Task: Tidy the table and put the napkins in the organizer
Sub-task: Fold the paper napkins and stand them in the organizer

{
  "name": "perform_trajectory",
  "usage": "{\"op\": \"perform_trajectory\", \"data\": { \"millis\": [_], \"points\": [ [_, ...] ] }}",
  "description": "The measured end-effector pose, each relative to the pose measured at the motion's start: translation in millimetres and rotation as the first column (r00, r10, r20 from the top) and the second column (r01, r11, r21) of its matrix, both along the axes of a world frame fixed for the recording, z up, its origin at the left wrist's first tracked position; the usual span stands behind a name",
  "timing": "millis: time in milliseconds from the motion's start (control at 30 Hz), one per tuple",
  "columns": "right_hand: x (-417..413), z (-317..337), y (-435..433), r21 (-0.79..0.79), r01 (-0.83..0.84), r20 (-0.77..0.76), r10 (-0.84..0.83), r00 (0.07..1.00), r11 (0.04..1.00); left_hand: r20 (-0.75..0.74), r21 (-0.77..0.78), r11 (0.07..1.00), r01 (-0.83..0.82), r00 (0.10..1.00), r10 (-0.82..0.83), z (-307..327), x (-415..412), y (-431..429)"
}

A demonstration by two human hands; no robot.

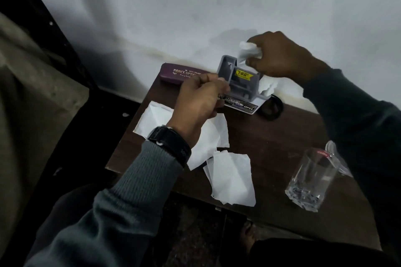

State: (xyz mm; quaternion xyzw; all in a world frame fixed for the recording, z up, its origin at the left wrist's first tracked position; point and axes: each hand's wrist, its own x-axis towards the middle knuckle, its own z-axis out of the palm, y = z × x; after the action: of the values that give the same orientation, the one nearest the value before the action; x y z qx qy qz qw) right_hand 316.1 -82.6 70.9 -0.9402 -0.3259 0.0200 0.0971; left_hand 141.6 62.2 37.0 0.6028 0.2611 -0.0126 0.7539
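On the tabletop (282, 147), against the white wall, items as they stand:

1. Organizer (242, 81), grey plastic, yellow label inside, at the far edge. Its middle compartments look unfilled.
2. Right hand (280, 56), fingers and thumb pinched round a crumpled napkin (248, 50), held directly above the organizer's back compartment with its lower tip at the rim. Judged to be on the way in, not yet seated.
3. Left hand (199, 98), fingers curled at the organizer's left wall, apparently holding it steady.
4. White sheet (268, 86), ragged-edged, at the organizer's right end. I cannot tell whether it sits inside a compartment or just behind it.
5. Far-left napkin (152, 119), flat, near the tabletop's left edge. Not yet put away.
6. Middle napkin (214, 134), flat, partly under the left wrist. Not yet put away.
7. Near napkin (233, 180), folded, overhanging the front edge. Not yet put away.
8. Spectacle case (178, 73), purple, just left of the organizer.
9. Glass (310, 178), clear and upright, well apart to the right.
10. Black ring (271, 108), lying just right of the organizer.

Assessment: early to midway. One napkin is going in, and at least three loose ones plus the general tidying remain.
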Motion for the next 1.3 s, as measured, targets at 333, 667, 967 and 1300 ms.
{"op": "perform_trajectory", "data": {
  "millis": [333, 667, 967, 1300],
  "points": [
    [-4.3, 7.1, -5.8, 0.341, 0.180, -0.198, -0.117, 0.973, 0.923, 0.012, -0.010, 1.000, -0.025, 1.000, 0.025, 1.7, -1.8, -1.4],
    [-5.5, -5.9, -14.4, 0.250, 0.049, 0.154, -0.089, 0.984, 0.967, 0.012, 0.003, 1.000, -0.023, 1.000, 0.023, 3.8, -2.6, -1.9],
    [-7.3, -20.6, -1.3, 0.128, 0.033, 0.039, -0.038, 0.999, 0.991, -0.002, 0.007, 1.000, -0.014, 1.000, 0.014, 4.6, -2.4, -1.5],
    [-9.3, -12.4, -3.5, 0.184, 0.080, -0.022, -0.077, 0.997, 0.980, -0.010, 0.005, 1.000, -0.023, 1.000, 0.023, 4.4, -4.0, 1.9]
  ]
}}
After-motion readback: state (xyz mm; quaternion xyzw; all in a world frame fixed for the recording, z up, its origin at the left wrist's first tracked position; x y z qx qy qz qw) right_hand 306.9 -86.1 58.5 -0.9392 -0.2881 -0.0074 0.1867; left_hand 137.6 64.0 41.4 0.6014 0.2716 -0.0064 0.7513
